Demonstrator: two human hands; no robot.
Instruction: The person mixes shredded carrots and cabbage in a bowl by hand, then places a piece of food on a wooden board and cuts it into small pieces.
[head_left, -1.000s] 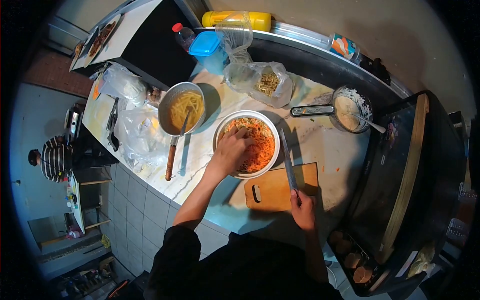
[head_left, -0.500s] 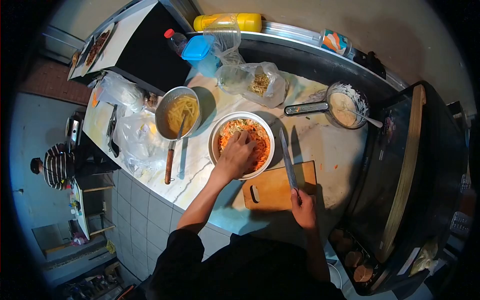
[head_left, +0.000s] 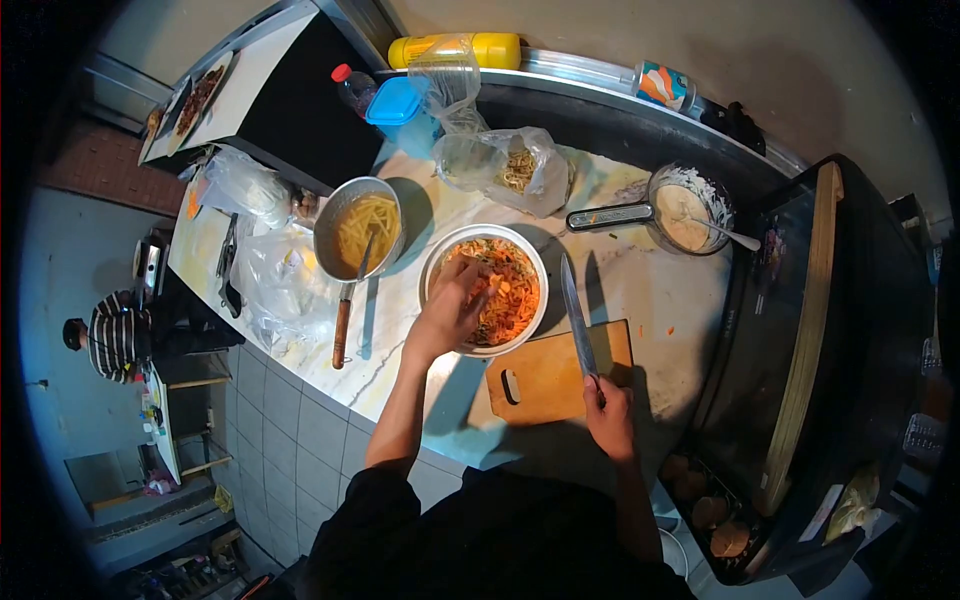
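Note:
My left hand (head_left: 445, 315) is in a white bowl (head_left: 543, 305) of shredded carrot (head_left: 512, 312) mixed with greenish and pale bits. Its fingers curl over the left side of the mix, with orange shreds between thumb and fingertips. A long kitchen knife (head_left: 576, 318) is gripped by its handle in my right hand (head_left: 610, 415), blade pointing away from me. Beneath the blade lies a wooden cutting board (head_left: 550, 370) with a handle slot, just below the bowl.
Left of the bowl stands a saucepan (head_left: 345, 275) of pale strips in liquid. Behind are a plastic bag of sprouts (head_left: 518, 172) and a blue-lidded container (head_left: 397, 103). A handled glass pan of batter (head_left: 685, 217) sits right, beside a black appliance (head_left: 770, 330). Another person (head_left: 115, 335) stands far left.
My left hand has shifted left in the bowl and turned, its fingers curling and uncovering more carrot. My right hand and the knife have stayed almost still.

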